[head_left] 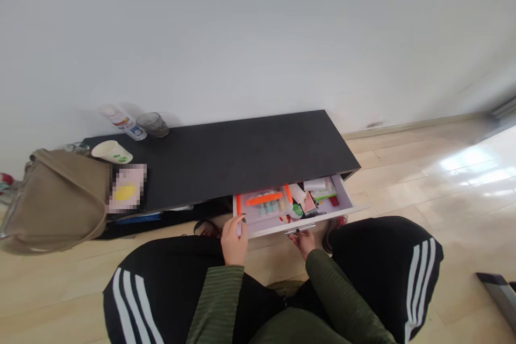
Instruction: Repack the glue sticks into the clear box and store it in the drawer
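A white drawer (265, 227) stands pulled out from a low black cabinet (242, 153). My right hand (304, 242) is at its front, fingers closed on the metal drawer handle (300, 229). At the drawer's front left corner is my left hand (235, 242), its fingers bent loosely and holding nothing; whether they touch the edge is hard to tell. Inside the drawer lie a clear case with orange clips (265, 200), a round green-and-white container (296, 210), a small pink-and-white box (309, 202) and several other small items.
On the cabinet top are a spray can (124, 122), a dark glass (153, 124), a paper cup (112, 151) and a blurred-out pink item (128, 185). A brown bag (60, 199) covers its left end. My knees flank the drawer above the tiled floor (403, 188).
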Demonstrator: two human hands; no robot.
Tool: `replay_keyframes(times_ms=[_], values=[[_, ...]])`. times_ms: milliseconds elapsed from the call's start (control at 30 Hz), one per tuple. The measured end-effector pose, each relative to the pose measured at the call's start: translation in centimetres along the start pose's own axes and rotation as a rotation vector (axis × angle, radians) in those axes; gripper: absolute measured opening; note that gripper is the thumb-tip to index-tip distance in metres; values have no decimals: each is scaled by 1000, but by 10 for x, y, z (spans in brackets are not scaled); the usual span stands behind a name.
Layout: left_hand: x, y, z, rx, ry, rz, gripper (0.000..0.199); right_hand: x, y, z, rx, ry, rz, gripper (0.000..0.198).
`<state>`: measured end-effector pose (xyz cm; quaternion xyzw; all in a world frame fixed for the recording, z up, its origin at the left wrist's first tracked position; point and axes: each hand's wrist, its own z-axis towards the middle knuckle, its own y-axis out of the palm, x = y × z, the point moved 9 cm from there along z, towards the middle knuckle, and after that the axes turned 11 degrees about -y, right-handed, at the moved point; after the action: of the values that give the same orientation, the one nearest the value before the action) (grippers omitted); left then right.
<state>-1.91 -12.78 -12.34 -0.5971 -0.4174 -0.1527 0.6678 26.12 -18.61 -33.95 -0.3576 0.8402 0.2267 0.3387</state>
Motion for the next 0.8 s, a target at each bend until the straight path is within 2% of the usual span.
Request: replay_keyframes(times_ms=[133,333,467,600,700,733,800], values=[[-3,10,-13,-18,17,-68,28,-20,25,16,-85,-39,6,37],[-28,36,-15,-93,-29,-163,28,-52,63,41,-188,-74,-55,30],[-39,43,-13,-125,-82,-166,29,-77,88,54,-233,-105,-162,23],[-41,52,-14,-211,-118,-151,29,-99,112,55,-280,-131,-350,17],[-31,61,-19,-368,-115,-4,29,-110,129,36,-363,-126,-550,13],[-26,64,-24,-455,-117,92,27,-115,132,24,-394,-116,-608,13],[-15,62,-39,-679,-142,298,21,-127,138,-10,-548,-83,-747,13]])
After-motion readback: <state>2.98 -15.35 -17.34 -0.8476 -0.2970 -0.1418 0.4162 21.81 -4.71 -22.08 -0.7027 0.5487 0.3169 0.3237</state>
